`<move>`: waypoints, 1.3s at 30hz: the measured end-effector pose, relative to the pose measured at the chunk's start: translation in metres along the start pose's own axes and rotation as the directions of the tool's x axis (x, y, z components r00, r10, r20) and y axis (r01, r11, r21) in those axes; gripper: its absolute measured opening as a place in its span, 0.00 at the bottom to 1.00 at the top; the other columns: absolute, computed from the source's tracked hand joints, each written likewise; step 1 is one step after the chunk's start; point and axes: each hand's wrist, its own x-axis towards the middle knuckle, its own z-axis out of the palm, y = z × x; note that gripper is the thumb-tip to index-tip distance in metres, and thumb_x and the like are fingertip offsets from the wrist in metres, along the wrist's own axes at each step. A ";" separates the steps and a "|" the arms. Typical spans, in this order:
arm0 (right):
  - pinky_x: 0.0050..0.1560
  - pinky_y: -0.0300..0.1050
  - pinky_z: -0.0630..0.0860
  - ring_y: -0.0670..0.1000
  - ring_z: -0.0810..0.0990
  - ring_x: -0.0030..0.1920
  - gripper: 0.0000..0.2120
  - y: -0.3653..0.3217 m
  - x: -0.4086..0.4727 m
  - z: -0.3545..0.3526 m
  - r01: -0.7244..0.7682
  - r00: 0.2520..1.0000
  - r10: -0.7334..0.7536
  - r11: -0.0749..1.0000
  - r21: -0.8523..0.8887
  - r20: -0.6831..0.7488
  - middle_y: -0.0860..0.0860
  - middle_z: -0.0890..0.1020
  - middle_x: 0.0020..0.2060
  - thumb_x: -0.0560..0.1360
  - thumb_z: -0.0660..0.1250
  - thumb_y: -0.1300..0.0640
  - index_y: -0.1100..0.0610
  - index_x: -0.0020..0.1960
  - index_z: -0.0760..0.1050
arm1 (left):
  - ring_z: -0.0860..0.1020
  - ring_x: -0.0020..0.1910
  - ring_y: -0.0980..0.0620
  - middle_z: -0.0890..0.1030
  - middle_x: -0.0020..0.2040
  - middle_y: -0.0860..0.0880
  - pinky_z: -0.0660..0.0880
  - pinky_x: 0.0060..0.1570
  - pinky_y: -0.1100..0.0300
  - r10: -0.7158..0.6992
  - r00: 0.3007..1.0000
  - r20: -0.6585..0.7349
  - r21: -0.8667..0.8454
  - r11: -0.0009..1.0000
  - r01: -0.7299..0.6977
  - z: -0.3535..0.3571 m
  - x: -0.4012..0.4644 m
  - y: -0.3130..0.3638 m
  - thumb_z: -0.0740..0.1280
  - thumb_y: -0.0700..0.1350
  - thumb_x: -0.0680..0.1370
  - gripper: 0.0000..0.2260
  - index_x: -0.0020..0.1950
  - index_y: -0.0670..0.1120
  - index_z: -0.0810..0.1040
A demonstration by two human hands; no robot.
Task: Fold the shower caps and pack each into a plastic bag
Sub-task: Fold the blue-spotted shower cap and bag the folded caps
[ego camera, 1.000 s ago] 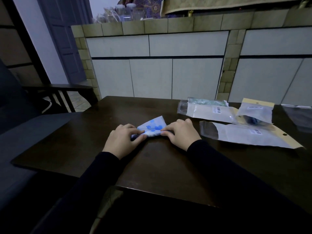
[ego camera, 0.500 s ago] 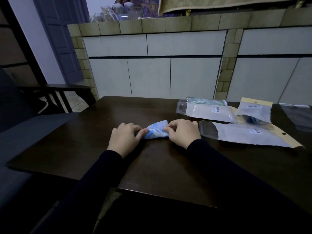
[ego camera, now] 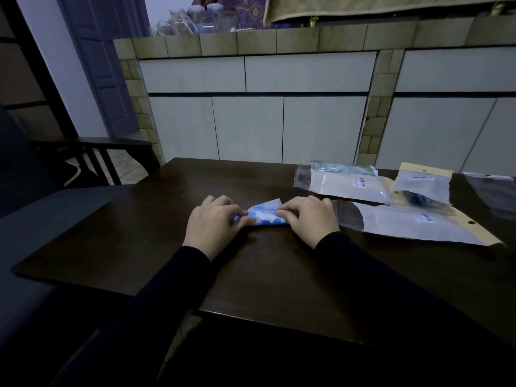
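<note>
A white shower cap with blue dots (ego camera: 264, 215) lies folded into a small narrow packet on the dark wooden table (ego camera: 173, 219). My left hand (ego camera: 213, 224) pinches its left end with curled fingers. My right hand (ego camera: 310, 217) pinches its right end the same way. Only the middle strip of the cap shows between the hands. An empty plastic bag with a yellow header (ego camera: 413, 224) lies flat just right of my right hand.
Two filled plastic bags lie at the back right: a long one (ego camera: 343, 184) with a green cap behind it and a small one (ego camera: 424, 185) holding something dark blue. A dark sofa (ego camera: 42, 213) borders the table's left. A tiled counter wall (ego camera: 251, 107) stands behind.
The cap has gone from a wider triangular shape to a narrow folded strip. Both hands have closed in over it and curled their fingers onto its ends.
</note>
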 end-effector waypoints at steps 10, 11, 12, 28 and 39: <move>0.51 0.47 0.60 0.48 0.70 0.53 0.19 0.002 -0.005 -0.009 0.033 0.990 -0.011 0.987 -0.154 0.141 0.41 0.81 0.54 0.75 0.60 0.35 0.40 0.61 0.77 | 0.70 0.55 0.53 0.77 0.55 0.57 0.62 0.44 0.58 -0.070 0.989 0.128 0.062 0.996 0.062 -0.001 0.003 0.004 0.63 0.67 0.73 0.18 0.56 0.59 0.81; 0.51 0.47 0.60 0.48 0.70 0.53 0.18 0.000 -0.005 -0.009 0.031 0.990 -0.010 0.988 -0.154 0.137 0.41 0.81 0.55 0.76 0.60 0.36 0.40 0.61 0.77 | 0.70 0.55 0.53 0.77 0.54 0.57 0.62 0.44 0.58 -0.067 0.990 0.122 0.064 0.996 0.060 -0.002 0.002 0.004 0.63 0.67 0.73 0.18 0.56 0.59 0.81; 0.52 0.47 0.60 0.48 0.70 0.53 0.17 -0.001 -0.005 -0.008 0.033 0.991 -0.012 0.988 -0.154 0.134 0.41 0.81 0.55 0.77 0.59 0.37 0.40 0.61 0.77 | 0.70 0.54 0.53 0.77 0.53 0.57 0.62 0.44 0.58 -0.063 0.991 0.116 0.069 0.996 0.055 -0.002 0.002 0.004 0.63 0.67 0.73 0.18 0.55 0.59 0.81; 0.57 0.48 0.60 0.50 0.76 0.54 0.12 0.000 -0.002 -0.005 -0.146 0.984 0.144 0.989 0.011 0.102 0.45 0.82 0.52 0.79 0.60 0.43 0.44 0.55 0.79 | 0.73 0.51 0.51 0.78 0.48 0.55 0.62 0.42 0.56 -0.003 0.998 0.069 0.085 0.996 -0.003 0.000 0.000 0.011 0.57 0.61 0.79 0.16 0.53 0.56 0.81; 0.53 0.50 0.63 0.52 0.73 0.57 0.12 -0.008 0.007 0.010 -0.175 0.985 0.175 0.984 -0.039 0.000 0.48 0.77 0.54 0.79 0.59 0.45 0.45 0.59 0.75 | 0.72 0.57 0.49 0.76 0.54 0.53 0.63 0.50 0.52 -0.070 0.987 0.147 -0.009 0.997 0.072 0.006 0.021 0.016 0.61 0.57 0.79 0.10 0.59 0.59 0.72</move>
